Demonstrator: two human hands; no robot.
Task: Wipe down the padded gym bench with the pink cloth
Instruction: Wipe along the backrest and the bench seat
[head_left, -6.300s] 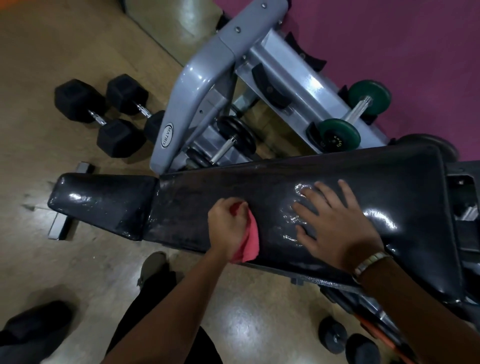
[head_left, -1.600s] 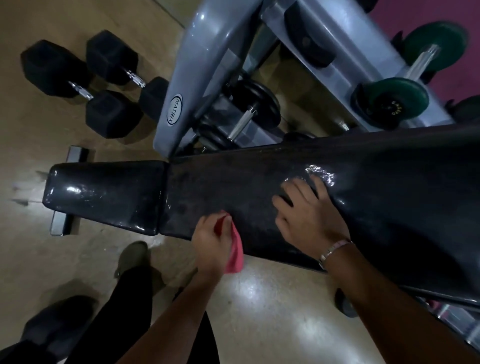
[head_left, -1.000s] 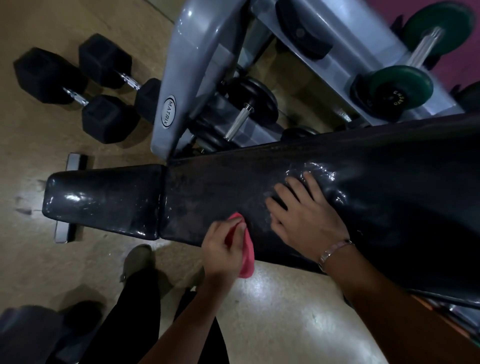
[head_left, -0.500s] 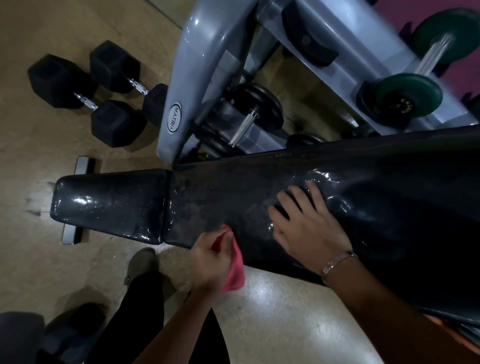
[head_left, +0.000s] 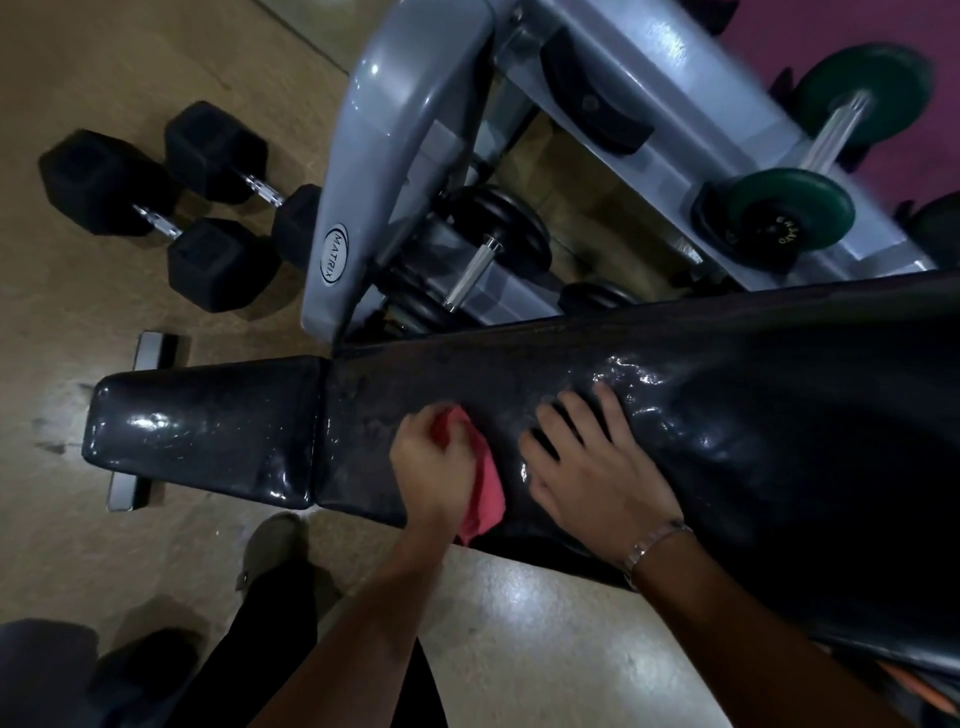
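The black padded gym bench (head_left: 753, 426) runs across the view from left to right, with a smaller seat pad (head_left: 208, 426) at its left end. My left hand (head_left: 434, 470) is closed around the pink cloth (head_left: 483, 493) and presses it on the long pad near its front edge, just right of the gap between the two pads. My right hand (head_left: 592, 467) lies flat with fingers spread on the pad right beside the cloth; a bracelet sits on that wrist. The pad shines wet around my right fingers.
A grey dumbbell rack (head_left: 395, 171) stands right behind the bench, holding a black dumbbell (head_left: 478, 260) and a green one (head_left: 810, 176). Two black hex dumbbells (head_left: 156, 213) lie on the floor at the left. My leg and shoe (head_left: 270, 545) are below the bench.
My left hand has pushed the cloth from the pad's front edge further up onto the pad. My right hand stays planted in nearly the same spot.
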